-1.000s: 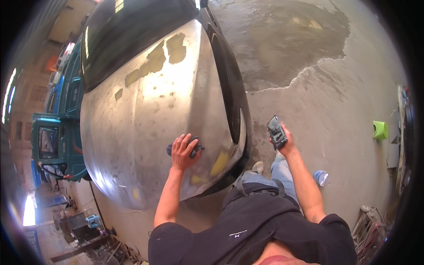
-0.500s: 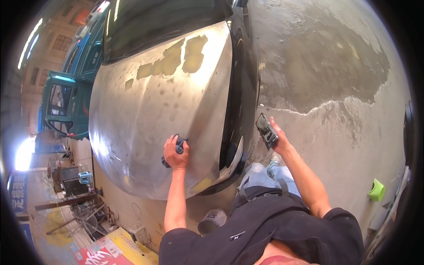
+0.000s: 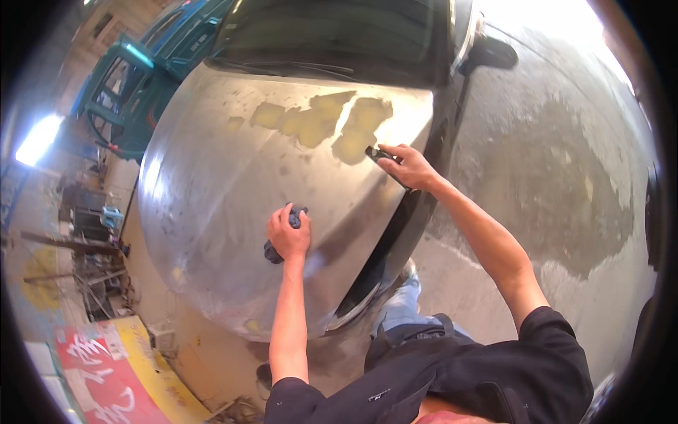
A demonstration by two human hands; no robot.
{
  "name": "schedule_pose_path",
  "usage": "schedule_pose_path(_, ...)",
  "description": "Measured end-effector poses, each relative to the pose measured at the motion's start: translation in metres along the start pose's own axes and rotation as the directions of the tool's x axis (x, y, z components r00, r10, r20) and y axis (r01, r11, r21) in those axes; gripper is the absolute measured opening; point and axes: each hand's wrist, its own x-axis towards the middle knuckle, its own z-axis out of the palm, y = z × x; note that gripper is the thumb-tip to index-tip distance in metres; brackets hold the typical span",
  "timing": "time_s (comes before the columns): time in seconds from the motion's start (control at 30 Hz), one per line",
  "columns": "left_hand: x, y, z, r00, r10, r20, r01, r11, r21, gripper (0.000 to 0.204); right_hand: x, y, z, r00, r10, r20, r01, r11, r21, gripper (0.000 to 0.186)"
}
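Since the earlier frames my right hand [image 3: 408, 169] has swung in from over the floor and is now above the car hood [image 3: 219, 205], at its right-hand edge beside the filler. My left hand [image 3: 288, 237] is on the bare metal as before, and the view has turned so that more of the windshield [image 3: 325, 35] shows.

My left fingers are curled over a crumpled dark blue cloth [image 3: 272, 253], pressed down near the middle of the hood. In my right I have what looks like a black sanding block [image 3: 382, 153], pinched between thumb and fingers; it is tilted, and I can't tell whether it touches the metal. The hood itself is shut and lies directly in front of me, below the windshield.

As for progress, I'd judge it partway. Most of the hood is bare metal, and olive-yellow filler patches [image 3: 311, 127] sit along its upper part, with a small one off to the left. Their ragged outlines stand out plainly, so I'd say levelling and blending are left. Dark smudges dot the metal around them, and I see no fresh coat over any of it. How smooth the filler is, I can't tell from here.
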Motion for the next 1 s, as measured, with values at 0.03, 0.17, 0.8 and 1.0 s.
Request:
schedule_pose_path(0.03,0.007,0.003,0.006,0.999,0.042,0.035,-0.041,0.998,-0.039,0.047,0.019,-0.003,0.001,0.992,-0.120,0.040,0.125,0.982,-0.143,0.056)
schedule_pose_path(0.17,0.035,0.040,0.025,0.995,0.089,0.043,-0.083,0.990,-0.118,0.071,0.083,-0.011,0.012,0.843,-0.421,0.334,0.527,0.767,-0.365,0.054)
schedule_pose_path(0.8,0.096,0.159,0.024,0.930,-0.292,-0.225,0.204,0.916,-0.345,0.042,0.092,0.039,0.018,0.655,-0.662,0.364,0.743,0.650,-0.156,0.056)
schedule_pose_path(1.0,0.162,0.221,0.065,0.936,-0.305,-0.176,0.176,0.840,-0.514,0.044,0.131,0.028,0.051,0.678,-0.655,0.332,0.715,0.693,-0.092,0.029)
